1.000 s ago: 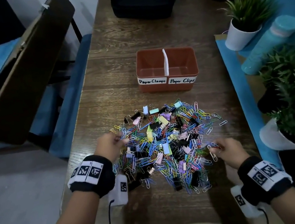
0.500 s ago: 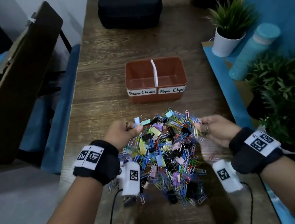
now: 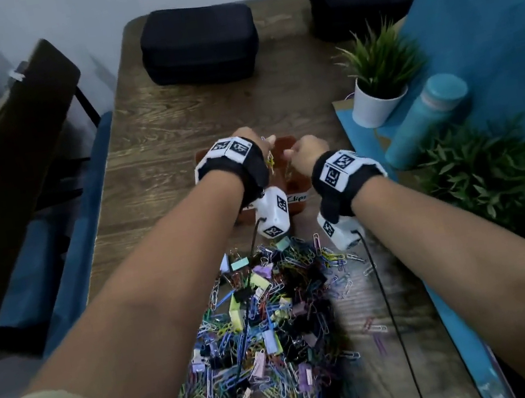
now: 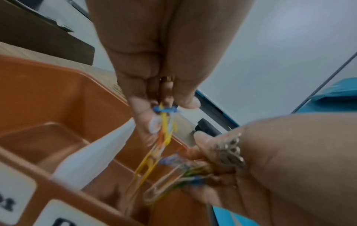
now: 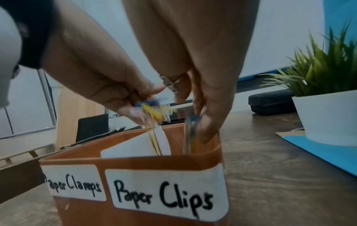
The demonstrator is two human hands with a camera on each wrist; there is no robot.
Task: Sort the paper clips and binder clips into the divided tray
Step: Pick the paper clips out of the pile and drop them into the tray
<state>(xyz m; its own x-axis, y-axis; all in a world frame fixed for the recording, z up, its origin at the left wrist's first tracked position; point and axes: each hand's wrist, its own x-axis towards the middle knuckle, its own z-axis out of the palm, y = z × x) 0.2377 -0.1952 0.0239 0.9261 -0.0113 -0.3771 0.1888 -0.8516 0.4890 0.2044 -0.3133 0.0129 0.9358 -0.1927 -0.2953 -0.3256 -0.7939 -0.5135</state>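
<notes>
spanning most of the head view, the surface [image 3: 171, 117] carries, nearest the person, a big pile [image 3: 267, 319] of mixed paper clips and binder clips, and beyond it the tray [image 5: 135, 159], orange with a white divider [image 5: 146, 145] and two labels, "paper clamps" on its left half and "paper clips" on its right. both hands are over the tray, well apart from the pile. the left hand [image 4: 160, 64] pinches a bunch of yellow and blue paper clips [image 4: 164, 126] at its fingertips; they dangle beside the divider, over the paper-clips side. the right hand [image 5: 199, 76] pinches its own bunch of clips [image 4: 173, 177], which hang down into that same compartment, just inside the rim. so each grip is closed on clips, none released.

the step in hand looks like dropping the first handfuls into the paper-clips side; i see nothing yet lying in the left compartment, and the right floor is mostly hidden. next move, i'd judge: loosen both pinches while the clips are clear of the divider, so none slide into the clamps side, then go back to the pile. linked clips may cling to the fingers.
</notes>
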